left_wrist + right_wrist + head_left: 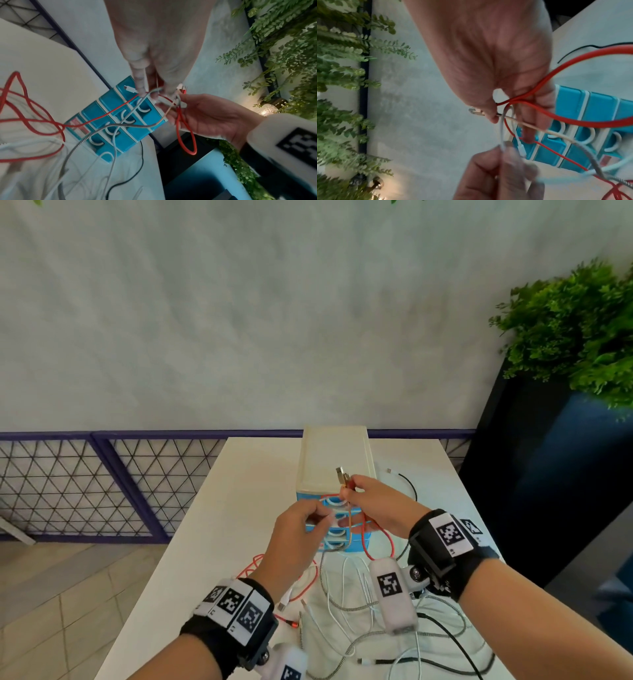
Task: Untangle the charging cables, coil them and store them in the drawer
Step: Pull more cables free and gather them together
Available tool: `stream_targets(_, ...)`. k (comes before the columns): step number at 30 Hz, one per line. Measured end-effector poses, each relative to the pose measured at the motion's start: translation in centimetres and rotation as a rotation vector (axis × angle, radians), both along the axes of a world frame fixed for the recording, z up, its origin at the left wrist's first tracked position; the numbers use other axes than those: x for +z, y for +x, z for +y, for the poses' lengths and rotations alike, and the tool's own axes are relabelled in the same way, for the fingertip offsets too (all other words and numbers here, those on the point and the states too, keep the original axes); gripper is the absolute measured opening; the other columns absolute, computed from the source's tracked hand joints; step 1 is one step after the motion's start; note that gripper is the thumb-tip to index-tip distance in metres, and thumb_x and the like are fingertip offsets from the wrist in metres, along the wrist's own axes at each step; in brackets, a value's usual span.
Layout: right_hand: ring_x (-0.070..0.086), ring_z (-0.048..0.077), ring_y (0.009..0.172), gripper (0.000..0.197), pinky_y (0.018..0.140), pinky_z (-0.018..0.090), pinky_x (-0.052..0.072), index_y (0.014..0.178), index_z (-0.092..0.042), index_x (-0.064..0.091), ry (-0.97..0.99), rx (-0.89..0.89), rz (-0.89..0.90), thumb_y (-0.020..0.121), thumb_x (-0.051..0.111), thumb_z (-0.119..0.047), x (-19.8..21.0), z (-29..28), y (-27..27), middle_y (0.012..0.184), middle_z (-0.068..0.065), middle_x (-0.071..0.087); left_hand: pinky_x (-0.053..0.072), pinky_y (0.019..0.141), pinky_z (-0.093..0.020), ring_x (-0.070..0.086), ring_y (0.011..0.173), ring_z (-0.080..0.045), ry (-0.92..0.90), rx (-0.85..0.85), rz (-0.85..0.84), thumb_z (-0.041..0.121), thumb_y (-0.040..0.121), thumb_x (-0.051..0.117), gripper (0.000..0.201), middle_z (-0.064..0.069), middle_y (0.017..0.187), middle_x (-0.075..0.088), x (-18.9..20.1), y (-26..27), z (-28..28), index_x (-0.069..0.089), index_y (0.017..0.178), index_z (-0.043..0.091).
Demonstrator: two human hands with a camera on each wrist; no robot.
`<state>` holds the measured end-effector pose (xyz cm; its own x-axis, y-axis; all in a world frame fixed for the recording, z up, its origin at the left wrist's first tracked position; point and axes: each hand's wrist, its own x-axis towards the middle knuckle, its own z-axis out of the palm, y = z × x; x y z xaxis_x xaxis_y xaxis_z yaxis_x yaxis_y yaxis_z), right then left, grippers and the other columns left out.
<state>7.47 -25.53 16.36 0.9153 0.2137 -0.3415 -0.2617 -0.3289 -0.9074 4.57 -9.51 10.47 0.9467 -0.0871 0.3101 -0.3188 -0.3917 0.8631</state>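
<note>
At frame centre, right hand [375, 505] pinches the red cable [383, 537] and a plug while left hand [294, 537] pinches the white cable [501, 135], before the drawer unit [337, 460].

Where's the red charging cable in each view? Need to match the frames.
Head: red charging cable loops below the right hand, centre frame.
Left wrist: crosses the blue plastic drawer unit from the left, loop hanging at centre-right.
Right wrist: big loop at right, under the hand.
Shared landmark: the drawer unit.
</note>
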Motion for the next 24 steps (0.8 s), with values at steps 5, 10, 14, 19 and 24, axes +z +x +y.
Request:
stream_targets(5, 0.069, 0.015, 0.082, 0.013, 0.078, 0.031, 0.051, 0.098, -0.015, 0.053, 0.174, -0.075, -0.117, 0.102, 0.043, -0.023, 0.1, 0.1, 0.5, 0.094, 0.009, 0.073, 0.048, 0.073, -0.024, 0.057, 0.070, -0.007, 0.147, -0.111, 0.168, 0.010, 0.078, 0.074, 0.034, 0.014, 0.067, 0.064, -0.9, 0.0, 0.8, 0.059, 0.063, 0.037)
stream_targets(10, 0.069, 0.016, 0.073, 0.012, 0.075, 0.038, 0.045, 0.100, -0.013, 0.050, 0.333, -0.068, -0.131, 0.103, 0.040, -0.020, -0.1, 1.5, 0.3, 0.081, 0.004, 0.070, 0.047, 0.072, -0.022, 0.054, 0.067, -0.005, 0.241, -0.181, 0.240, 0.015, 0.079, 0.075, 0.024, 0.012, 0.070, 0.061, -0.1, 0.2, 1.2, 0.060, 0.066, 0.028)
stream_targets(14, 0.067, 0.015, 0.074, 0.016, 0.070, 0.035, 0.049, 0.101, -0.012, 0.049, 0.307, -0.061, -0.153, 0.104, 0.036, -0.021, 0.1, 1.9, 0.6, 0.090, 0.007, 0.065, 0.042, 0.071, -0.016, 0.053, 0.068, -0.002, 0.380, -0.274, 0.298, 0.019, 0.078, 0.074, 0.009, 0.009, 0.076, 0.063, 0.0, 0.1, 1.8, 0.066, 0.075, 0.021)
stream_targets(19, 0.063, 0.012, 0.069, 0.017, 0.064, 0.031, 0.050, 0.103, -0.011, 0.048, 0.300, -0.047, -0.152, 0.104, 0.036, -0.022, 0.0, 2.4, 0.5, 0.093, 0.005, 0.064, 0.043, 0.071, -0.014, 0.054, 0.067, 0.001, 0.432, -0.305, 0.350, 0.022, 0.078, 0.076, 0.013, 0.013, 0.074, 0.062, -0.1, 0.3, 2.5, 0.064, 0.074, 0.022)
stream_targets(24, 0.055, 0.011, 0.060, 0.014, 0.058, 0.030, 0.046, 0.099, -0.010, 0.048, 0.280, -0.061, -0.227, 0.103, 0.036, -0.017, -0.2, 2.7, 0.2, 0.086, 0.004, 0.062, 0.048, 0.072, -0.029, 0.060, 0.071, -0.012, 0.221, -0.170, 0.415, 0.060, 0.087, 0.047, 0.048, -0.001, 0.079, 0.067, 1.2, 1.1, 2.8, 0.066, 0.079, 0.016)
